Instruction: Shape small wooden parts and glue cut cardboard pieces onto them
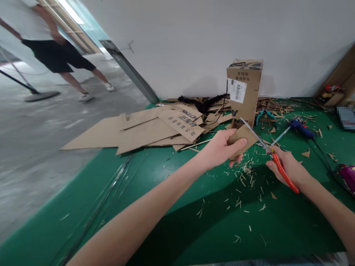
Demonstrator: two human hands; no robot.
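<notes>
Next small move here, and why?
Probably a thin snip along the cardboard piece's edge: the left hand holds it, the scissors in the right hand lie against that edge, and thin cuttings litter the table below.

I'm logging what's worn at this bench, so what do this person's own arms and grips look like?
The left arm and right arm look bare, with no sleeve, watch or bracelet in view. The left grip and right grip are ungloved; no ring shows, though some fingers are hidden.
</notes>
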